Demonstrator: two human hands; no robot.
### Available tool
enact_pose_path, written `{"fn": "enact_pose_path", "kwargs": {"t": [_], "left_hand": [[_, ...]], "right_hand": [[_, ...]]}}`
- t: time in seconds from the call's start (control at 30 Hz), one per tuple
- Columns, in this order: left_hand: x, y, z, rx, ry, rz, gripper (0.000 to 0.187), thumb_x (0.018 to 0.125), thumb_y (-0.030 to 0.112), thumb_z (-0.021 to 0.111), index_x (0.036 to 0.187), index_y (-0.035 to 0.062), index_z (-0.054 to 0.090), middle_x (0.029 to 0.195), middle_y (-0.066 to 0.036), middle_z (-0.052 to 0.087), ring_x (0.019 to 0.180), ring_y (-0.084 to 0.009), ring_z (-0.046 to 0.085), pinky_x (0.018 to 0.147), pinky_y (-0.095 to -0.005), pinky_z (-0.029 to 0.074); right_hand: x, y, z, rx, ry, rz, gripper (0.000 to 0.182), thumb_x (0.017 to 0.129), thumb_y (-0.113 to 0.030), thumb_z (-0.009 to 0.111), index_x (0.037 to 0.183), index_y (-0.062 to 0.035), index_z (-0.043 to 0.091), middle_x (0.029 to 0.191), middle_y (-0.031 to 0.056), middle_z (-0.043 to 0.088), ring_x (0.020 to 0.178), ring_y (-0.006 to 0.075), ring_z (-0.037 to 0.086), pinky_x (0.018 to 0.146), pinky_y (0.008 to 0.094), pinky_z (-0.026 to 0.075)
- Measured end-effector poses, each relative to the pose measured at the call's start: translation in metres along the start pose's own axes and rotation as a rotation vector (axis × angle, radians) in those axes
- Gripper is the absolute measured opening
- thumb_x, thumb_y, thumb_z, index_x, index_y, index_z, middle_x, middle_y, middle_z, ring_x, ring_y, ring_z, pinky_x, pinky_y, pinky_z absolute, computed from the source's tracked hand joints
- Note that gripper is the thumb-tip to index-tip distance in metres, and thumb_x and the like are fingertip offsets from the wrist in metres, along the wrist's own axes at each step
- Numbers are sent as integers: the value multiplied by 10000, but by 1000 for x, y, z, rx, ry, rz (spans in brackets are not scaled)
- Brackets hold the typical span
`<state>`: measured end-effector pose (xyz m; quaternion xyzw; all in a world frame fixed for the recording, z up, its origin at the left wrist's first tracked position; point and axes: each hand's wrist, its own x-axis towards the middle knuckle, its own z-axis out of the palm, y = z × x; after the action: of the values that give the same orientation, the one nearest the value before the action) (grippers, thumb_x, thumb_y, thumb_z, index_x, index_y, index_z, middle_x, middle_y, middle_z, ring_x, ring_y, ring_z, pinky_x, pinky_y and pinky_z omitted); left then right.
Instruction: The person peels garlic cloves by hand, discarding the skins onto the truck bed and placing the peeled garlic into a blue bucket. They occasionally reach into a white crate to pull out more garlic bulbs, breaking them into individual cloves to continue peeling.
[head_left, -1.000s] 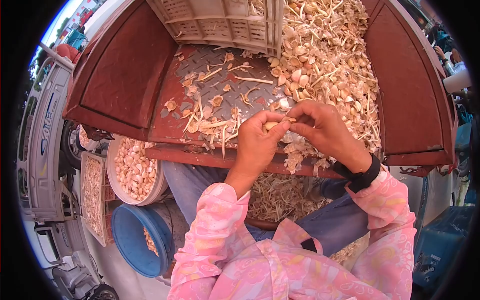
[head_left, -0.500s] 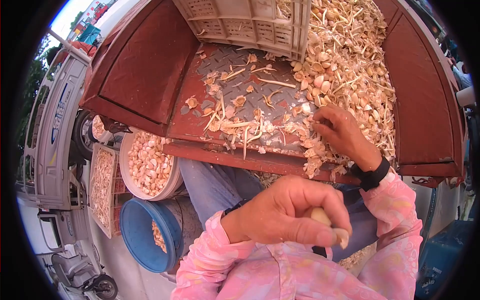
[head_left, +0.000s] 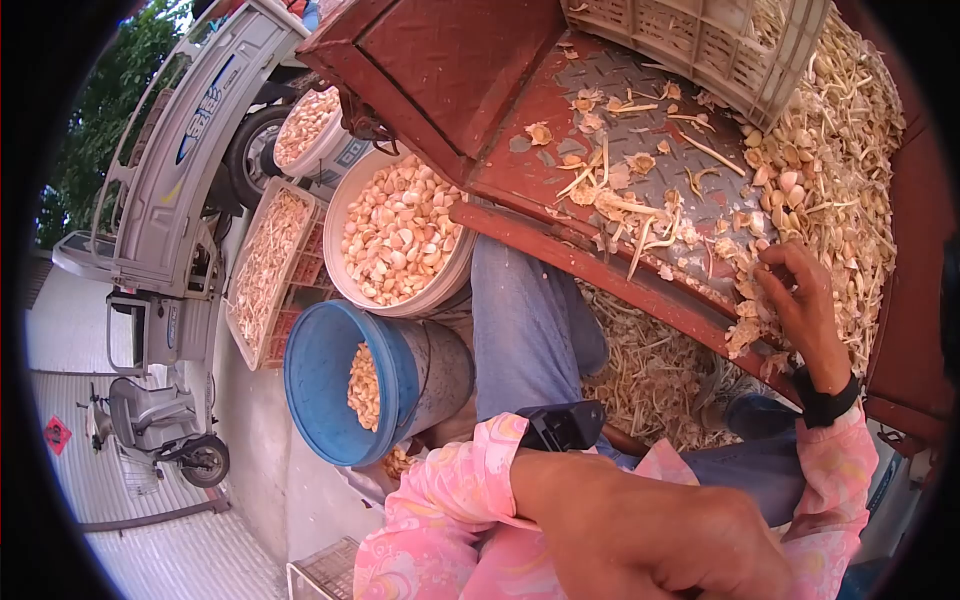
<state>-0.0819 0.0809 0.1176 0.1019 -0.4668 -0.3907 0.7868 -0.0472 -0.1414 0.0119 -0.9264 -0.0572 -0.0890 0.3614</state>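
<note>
My left hand (head_left: 665,525) is close to the camera at the bottom, fingers curled downward and hidden from view, so whatever it holds does not show. My right hand (head_left: 805,300), with a black band at the wrist, rests at the near edge of the heap of garlic cloves and skins (head_left: 840,200). Its thumb and fingers are bent together in a pinch over the papery skins; I cannot make out what is between them. Dry stems and skins (head_left: 630,205) lie scattered on the red metal bed (head_left: 530,165) to the left of that hand.
A cream plastic crate (head_left: 700,55) leans on the metal bed. On the left stand a white bucket of peeled cloves (head_left: 400,235), a blue bucket (head_left: 300,390) with some cloves, and a crate of stems (head_left: 270,260). A grey truck (head_left: 190,160) and scooter (head_left: 150,420) are beyond.
The view has swung left, shifting everything rightward. My left hand has come nearer the camera, and the garlic cloves seen in it earlier are hidden now. My right hand stays by the heap.
</note>
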Motion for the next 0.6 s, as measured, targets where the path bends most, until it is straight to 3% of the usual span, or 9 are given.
{"fn": "enact_pose_path", "kwargs": {"t": [0.1,0.23,0.27,0.3,0.33,0.37,0.43,0.5,0.6], "left_hand": [[-3,14,-5,28,-14,-72,202,847,124,618,897,-71,600,783,-143,597,714,-231,596,589,-302,444],[-39,72,-17,165,302,-431,239,813,200,635,851,-28,572,773,-87,561,738,-162,535,656,-285,395],[-56,80,-18,248,548,-283,254,812,214,636,817,-30,565,763,-94,558,673,-144,498,608,-284,378],[-75,88,-27,455,792,-110,280,813,232,644,832,-30,546,740,-77,524,631,-101,432,533,-214,335],[-89,110,-38,451,948,-43,187,859,136,594,875,-14,484,701,-28,419,616,-55,368,439,-141,292],[-109,126,-53,565,1231,26,226,874,172,575,931,-36,508,694,-26,445,587,-36,351,448,-122,267],[-170,166,-96,853,1563,35,239,880,169,575,1017,-26,558,689,21,448,552,-27,375,439,-132,291],[-231,193,-131,1081,1846,-95,270,887,158,560,1087,-24,564,685,37,454,546,-20,384,424,-133,288],[-223,179,-134,1200,1903,-53,290,904,151,527,1138,-18,552,685,40,458,525,-8,369,411,-130,279]], "right_hand": [[0,-2,1,12,10,-11,113,766,-9,622,855,-3,552,751,62,515,623,149,509,554,251,404],[-2,1,3,56,53,-35,125,766,12,624,875,-7,565,772,48,533,634,128,516,563,240,412],[-3,3,3,88,54,-33,132,766,14,627,881,-9,569,781,47,539,642,125,520,567,237,415],[-2,3,4,115,60,-24,138,765,15,631,887,-11,572,790,45,546,650,122,523,571,235,418],[-4,5,3,127,75,-2,145,765,16,635,894,-12,575,799,44,552,658,119,527,574,232,421],[-5,8,2,150,68,16,165,761,7,648,909,-21,581,817,47,563,671,121,536,582,231,428],[-5,8,0,141,92,-1,167,766,-26,656,921,-36,592,806,39,567,669,124,540,573,237,435],[-5,8,-2,180,98,46,166,768,-44,662,916,-33,588,830,53,590,672,140,559,559,242,451],[-4,5,-2,247,150,8,147,768,-25,654,904,-31,598,814,61,594,673,142,565,571,243,457]]}}
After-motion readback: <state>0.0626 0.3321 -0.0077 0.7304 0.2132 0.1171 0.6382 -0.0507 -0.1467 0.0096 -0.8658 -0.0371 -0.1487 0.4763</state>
